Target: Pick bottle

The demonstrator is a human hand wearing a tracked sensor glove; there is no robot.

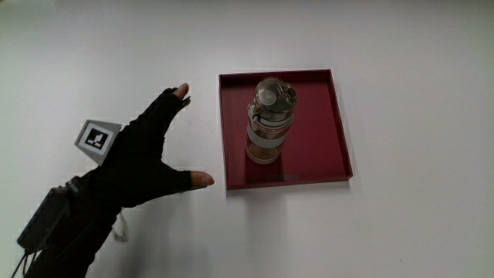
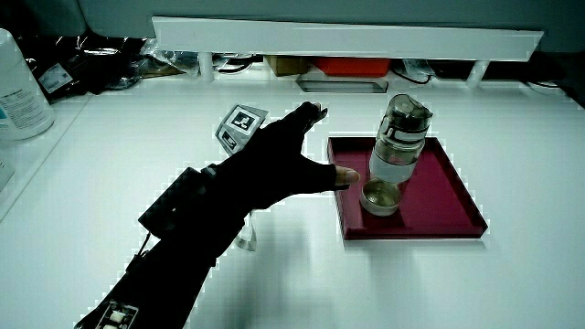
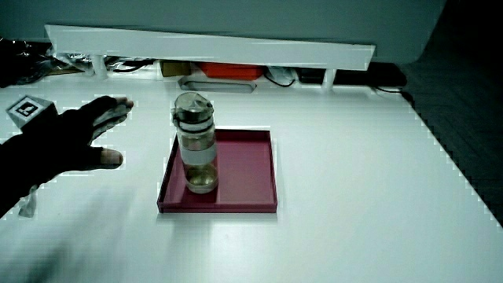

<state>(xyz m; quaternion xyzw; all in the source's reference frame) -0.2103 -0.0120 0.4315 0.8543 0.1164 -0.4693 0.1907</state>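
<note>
A clear bottle (image 1: pixel 270 120) with a grey band and a dark lid stands upright in a dark red tray (image 1: pixel 324 131). Both side views show the bottle (image 2: pixel 398 146) (image 3: pixel 195 143) standing in the tray (image 2: pixel 443 196) (image 3: pixel 244 169). The hand (image 1: pixel 147 154), in a black glove with a patterned cube (image 1: pixel 98 139) on its back, hovers beside the tray with fingers spread and thumb out, holding nothing. It is apart from the bottle. In both side views the hand (image 2: pixel 274 164) (image 3: pixel 67 137) is level with the bottle, just outside the tray's rim.
A low white partition (image 2: pixel 347 37) (image 3: pixel 204 45) runs along the table's edge farthest from the person, with an orange item and cables under it. A large white container (image 2: pixel 20 87) stands at the table's edge in a side view.
</note>
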